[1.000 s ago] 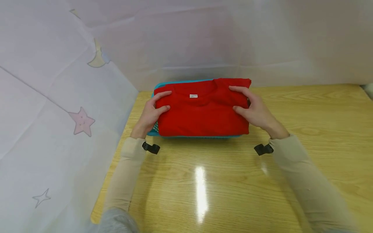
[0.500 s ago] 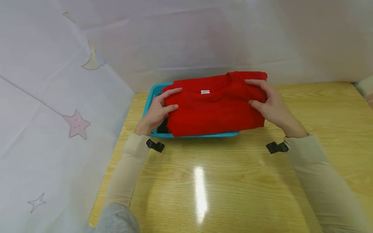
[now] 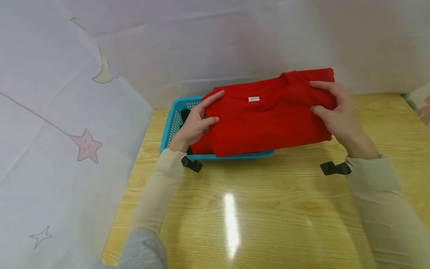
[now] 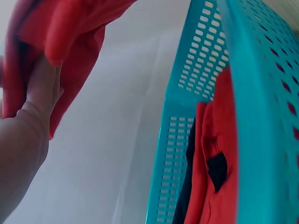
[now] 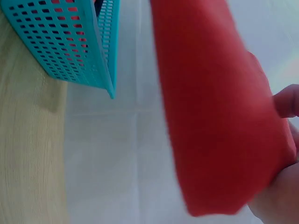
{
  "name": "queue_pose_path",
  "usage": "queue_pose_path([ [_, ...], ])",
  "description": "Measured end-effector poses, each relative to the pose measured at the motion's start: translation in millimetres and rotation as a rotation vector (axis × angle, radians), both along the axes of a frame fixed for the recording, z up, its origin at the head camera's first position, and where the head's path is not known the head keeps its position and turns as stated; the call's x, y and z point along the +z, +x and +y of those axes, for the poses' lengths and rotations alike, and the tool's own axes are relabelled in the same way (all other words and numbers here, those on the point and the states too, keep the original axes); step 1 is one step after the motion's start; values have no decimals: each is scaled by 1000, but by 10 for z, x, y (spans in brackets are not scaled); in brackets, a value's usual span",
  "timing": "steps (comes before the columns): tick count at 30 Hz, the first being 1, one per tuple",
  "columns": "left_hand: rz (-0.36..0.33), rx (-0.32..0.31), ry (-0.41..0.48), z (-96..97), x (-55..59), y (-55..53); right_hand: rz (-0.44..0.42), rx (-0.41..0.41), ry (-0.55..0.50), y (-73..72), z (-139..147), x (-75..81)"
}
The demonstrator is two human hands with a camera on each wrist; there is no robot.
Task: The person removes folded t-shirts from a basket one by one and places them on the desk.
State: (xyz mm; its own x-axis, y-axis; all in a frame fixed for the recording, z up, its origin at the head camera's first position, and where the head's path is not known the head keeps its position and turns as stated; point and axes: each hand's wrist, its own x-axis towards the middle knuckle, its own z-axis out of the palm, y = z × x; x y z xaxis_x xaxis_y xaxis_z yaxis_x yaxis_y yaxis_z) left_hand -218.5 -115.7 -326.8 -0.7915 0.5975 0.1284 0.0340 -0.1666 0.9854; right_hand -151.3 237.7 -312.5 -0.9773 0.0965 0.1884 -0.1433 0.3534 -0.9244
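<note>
Wooden table [image 3: 279, 213] below, red garment [image 3: 265, 123] between hands [image 3: 195, 127] [image 3: 342, 119]

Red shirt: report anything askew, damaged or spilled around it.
Nothing looks damaged or spilled. The folded red shirt slants in the head view, but the left hand and right hand hold its ends, so that seems ordinary. The turquoise basket stands upright on the wooden table, with clothes inside.

From the head view I can't read the white label [image 3: 254, 99]; the red garment [image 3: 268, 125] hides much of the blue basket [image 3: 166, 129]. In my left wrist view it covers the ends of the left fingers [image 3: 211, 100]. My right wrist view blurs it and crops the right fingers [image 5: 289, 102].
</note>
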Motion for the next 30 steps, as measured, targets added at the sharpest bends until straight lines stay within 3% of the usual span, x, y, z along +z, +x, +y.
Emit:
queue_pose_path([
  [3,1,-7,2,71,16,-7,4,-22,-32,27,56,17],
  [12,-2,-23,11,265,0,3,13,-52,-259,97,257,5],
  [15,9,-50,15,322,-31,-7,0,-102,-231,114,291,1],
  [21,15,-96,26,431,-83,-18,-26,-235,-72,127,317,-8],
  [30,0,-129,34,602,-116,-15,-15,-323,-31,157,373,-2],
])
